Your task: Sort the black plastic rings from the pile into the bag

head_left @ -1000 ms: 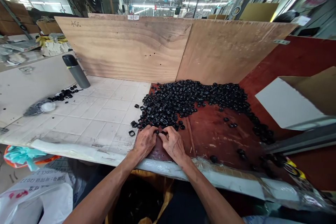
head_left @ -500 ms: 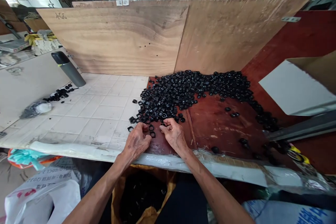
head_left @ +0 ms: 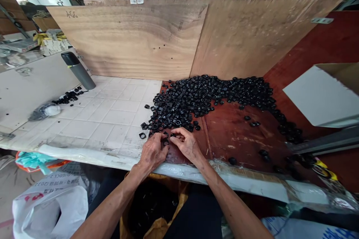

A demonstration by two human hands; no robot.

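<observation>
Small black plastic rings [head_left: 182,101] lie in a large heap along the back of the red board. At the heap's front edge, my left hand [head_left: 153,151] curls its fingers and thumb around a black ring [head_left: 165,142] low over the board; its fingertips partly hide the ring. Just to the right, my right hand [head_left: 187,143] pinches a small black piece [head_left: 172,135], apparently another ring, between thumb and forefinger. The two hands are a few centimetres apart. One loose ring [head_left: 142,135] rests on the white surface left of my left hand.
A grey bottle [head_left: 81,74] leans at the left, near a small plastic bag [head_left: 45,112] and scattered black pieces. Plywood [head_left: 134,41] walls the back. A white box [head_left: 319,95] and yellow-handled scissors [head_left: 325,170] are at right. Below the edge hangs an open brown sack [head_left: 157,227].
My left hand has moved right, closing in on the rings that lay between the hands. My right hand stays nearly in place, its pinch similar. The view has shifted slightly.
</observation>
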